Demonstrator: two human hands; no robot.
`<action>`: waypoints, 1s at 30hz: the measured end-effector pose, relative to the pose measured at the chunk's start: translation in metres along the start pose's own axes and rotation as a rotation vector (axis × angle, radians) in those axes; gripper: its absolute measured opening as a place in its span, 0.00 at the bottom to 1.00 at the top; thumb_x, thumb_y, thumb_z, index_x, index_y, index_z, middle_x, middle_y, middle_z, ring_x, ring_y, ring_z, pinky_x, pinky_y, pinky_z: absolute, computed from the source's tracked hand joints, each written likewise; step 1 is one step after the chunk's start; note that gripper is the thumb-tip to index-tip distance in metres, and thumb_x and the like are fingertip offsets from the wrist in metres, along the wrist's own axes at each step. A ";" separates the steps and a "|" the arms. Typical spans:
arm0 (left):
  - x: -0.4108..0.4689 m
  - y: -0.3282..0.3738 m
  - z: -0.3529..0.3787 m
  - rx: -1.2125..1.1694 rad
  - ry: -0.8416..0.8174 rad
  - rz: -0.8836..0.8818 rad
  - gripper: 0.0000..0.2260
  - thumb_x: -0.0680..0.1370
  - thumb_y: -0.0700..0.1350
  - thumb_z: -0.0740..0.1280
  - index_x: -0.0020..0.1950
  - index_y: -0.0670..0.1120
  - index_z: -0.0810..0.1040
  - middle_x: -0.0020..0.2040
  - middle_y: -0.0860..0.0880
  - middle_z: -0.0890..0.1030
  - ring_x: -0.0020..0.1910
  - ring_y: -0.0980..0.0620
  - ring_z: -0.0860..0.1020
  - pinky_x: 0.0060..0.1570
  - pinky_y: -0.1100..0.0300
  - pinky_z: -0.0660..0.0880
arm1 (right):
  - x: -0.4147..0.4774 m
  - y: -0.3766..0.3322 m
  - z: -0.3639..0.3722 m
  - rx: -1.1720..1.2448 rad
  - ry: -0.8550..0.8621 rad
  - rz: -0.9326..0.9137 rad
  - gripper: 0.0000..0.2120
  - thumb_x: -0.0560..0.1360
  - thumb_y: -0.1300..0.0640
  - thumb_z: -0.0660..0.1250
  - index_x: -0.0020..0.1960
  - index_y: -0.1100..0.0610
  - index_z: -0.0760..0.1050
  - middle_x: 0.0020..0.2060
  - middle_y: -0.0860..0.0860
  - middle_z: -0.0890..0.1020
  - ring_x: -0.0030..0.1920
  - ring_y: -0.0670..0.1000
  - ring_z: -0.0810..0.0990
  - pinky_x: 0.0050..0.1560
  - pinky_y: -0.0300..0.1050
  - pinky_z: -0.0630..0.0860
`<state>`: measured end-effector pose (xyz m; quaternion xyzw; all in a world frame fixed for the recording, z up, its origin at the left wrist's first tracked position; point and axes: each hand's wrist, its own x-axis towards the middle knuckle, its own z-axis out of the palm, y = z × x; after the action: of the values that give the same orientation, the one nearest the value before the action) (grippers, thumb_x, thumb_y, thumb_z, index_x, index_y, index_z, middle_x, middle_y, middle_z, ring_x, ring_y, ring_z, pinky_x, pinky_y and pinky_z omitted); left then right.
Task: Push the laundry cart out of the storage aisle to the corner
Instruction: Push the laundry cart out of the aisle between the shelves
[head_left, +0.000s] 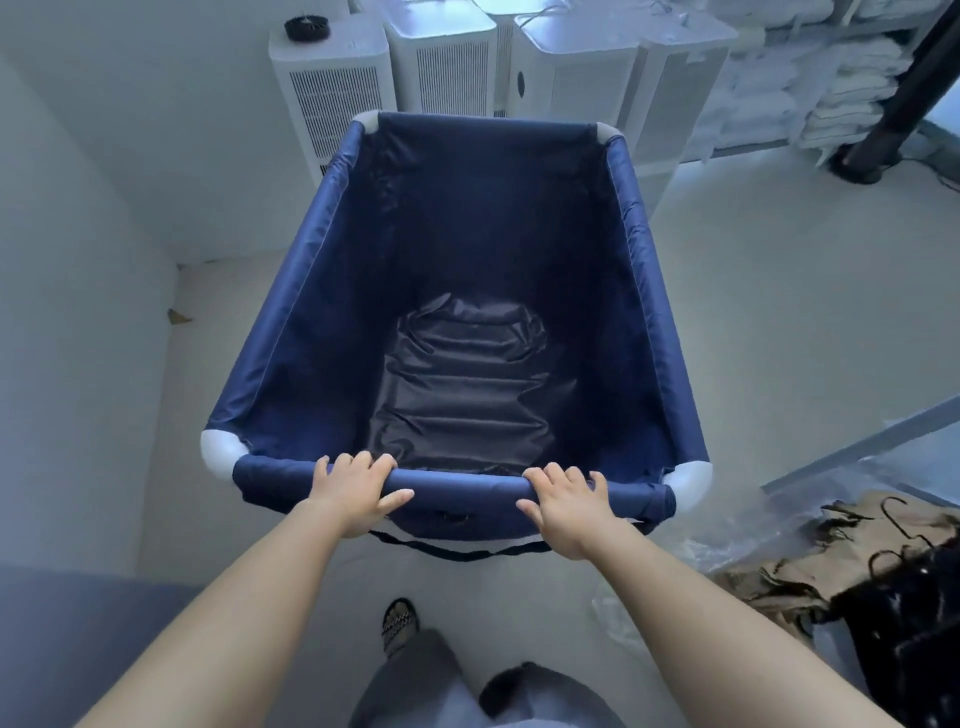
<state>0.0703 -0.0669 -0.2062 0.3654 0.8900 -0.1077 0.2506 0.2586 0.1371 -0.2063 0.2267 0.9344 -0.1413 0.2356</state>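
Note:
The laundry cart (306, 291) fills the middle of the head view: a navy fabric bin on a frame with white corner caps, nothing inside but its wrinkled dark floor. My left hand (353, 486) is wrapped over the left part of the near top rail. My right hand (566, 506) grips the same rail further right. The cart's far end sits close to a row of white appliances by the wall.
Several white vented air-purifier units (332, 98) stand against the back wall. Shelves of folded white linen (841, 88) and a dark pole base (857, 166) are at the back right. Brown paper, plastic wrap and black hangers (841, 551) lie at the right. A white wall (78, 260) closes the left.

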 end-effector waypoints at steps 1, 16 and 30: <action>-0.006 0.002 0.004 -0.016 0.001 -0.018 0.22 0.77 0.65 0.51 0.65 0.54 0.65 0.59 0.50 0.72 0.61 0.46 0.68 0.69 0.44 0.56 | -0.003 0.001 0.003 -0.008 -0.008 -0.019 0.19 0.81 0.44 0.46 0.68 0.50 0.60 0.60 0.50 0.68 0.60 0.55 0.66 0.66 0.57 0.55; -0.083 0.045 0.052 -0.121 -0.012 -0.169 0.23 0.77 0.65 0.51 0.66 0.53 0.64 0.60 0.49 0.71 0.62 0.46 0.67 0.71 0.42 0.53 | -0.050 0.025 0.033 -0.098 -0.020 -0.158 0.18 0.80 0.43 0.47 0.66 0.49 0.60 0.59 0.49 0.68 0.58 0.55 0.67 0.64 0.57 0.57; -0.135 0.081 0.083 -0.149 -0.077 -0.128 0.22 0.79 0.62 0.50 0.69 0.53 0.59 0.65 0.47 0.68 0.64 0.44 0.65 0.66 0.43 0.57 | -0.086 0.052 0.051 -0.204 0.022 -0.187 0.19 0.80 0.43 0.47 0.69 0.47 0.58 0.59 0.50 0.67 0.59 0.55 0.67 0.67 0.57 0.54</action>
<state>0.2398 -0.1215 -0.2070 0.2839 0.9067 -0.0712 0.3037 0.3707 0.1321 -0.2143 0.1149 0.9635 -0.0647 0.2330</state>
